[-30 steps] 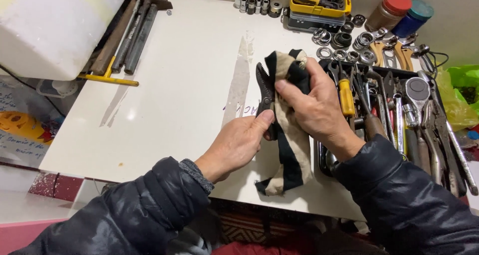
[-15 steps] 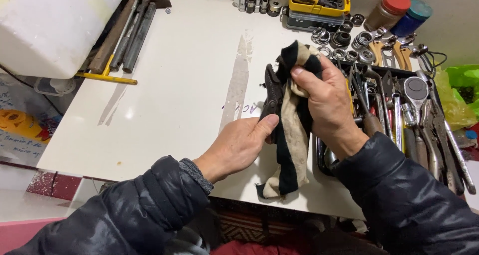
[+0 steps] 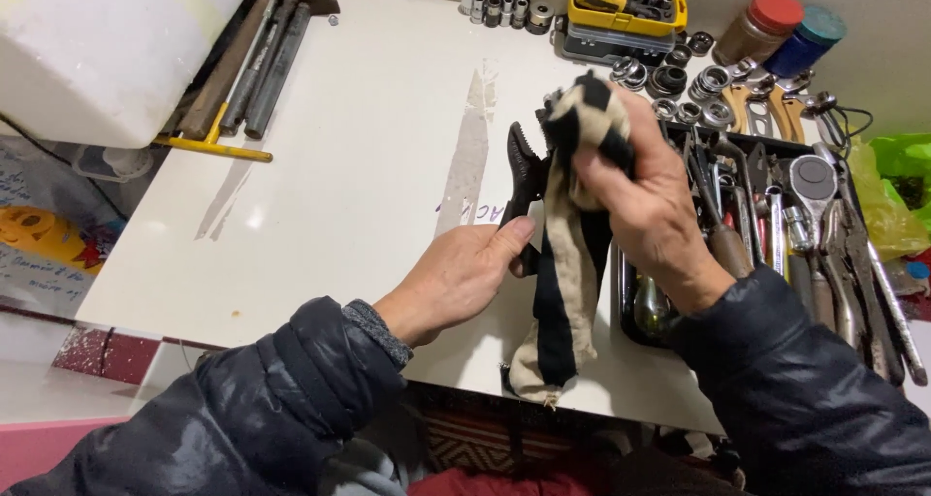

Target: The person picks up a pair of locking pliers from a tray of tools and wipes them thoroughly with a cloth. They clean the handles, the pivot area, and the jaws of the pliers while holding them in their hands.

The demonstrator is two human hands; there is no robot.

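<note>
we work over a white desk (image 3: pixel 320 195) with a smeared streak. a yellow bit case (image 3: pixel 626 1) and two jars, red-lidded (image 3: pixel 761 26) and teal-lidded (image 3: pixel 805 40), stand at its far edge. our left hand (image 3: pixel 461 278) has its grip closed on dark pliers (image 3: pixel 524 166) above the desk; our right hand (image 3: pixel 640 195) presses a striped rag (image 3: pixel 567 292) against them.

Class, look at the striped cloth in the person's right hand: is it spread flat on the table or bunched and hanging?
Bunched and hanging: the right hand grips the striped cloth against the pliers; its tail droops past the table edge.
</note>
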